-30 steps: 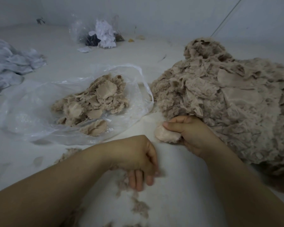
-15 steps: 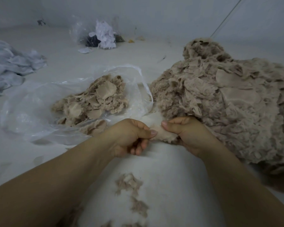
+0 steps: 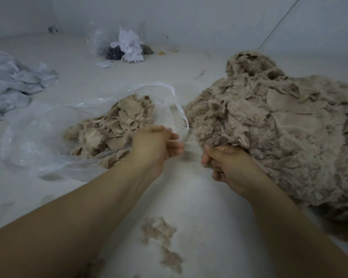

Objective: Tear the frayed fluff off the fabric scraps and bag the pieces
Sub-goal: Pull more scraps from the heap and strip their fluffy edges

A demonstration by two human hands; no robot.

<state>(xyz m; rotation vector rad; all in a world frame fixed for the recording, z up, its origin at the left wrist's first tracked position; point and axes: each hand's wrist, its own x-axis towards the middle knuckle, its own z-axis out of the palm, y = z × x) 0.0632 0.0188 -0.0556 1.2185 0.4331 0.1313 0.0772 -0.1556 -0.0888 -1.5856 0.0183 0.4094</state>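
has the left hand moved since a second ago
Yes. The left hand went up and away from the fluff on the floor, to the mouth of the plastic bag.

Pale worktop (image 3: pixel 199 197), big heap of beige fabric scraps (image 3: pixel 279 137) on its right, clear plastic bag (image 3: pixel 38 137) of scraps left of it, loose fluff tufts (image 3: pixel 159 233) nearest, grey-white cloth pile (image 3: pixel 12 85) far left, second bag of white scraps (image 3: pixel 129 45) at the back.

Two bare forearms enter from the bottom edge. Left hand (image 3: pixel 156 146) and right hand (image 3: pixel 228 167): no gloves, rings, watch or sleeves visible.
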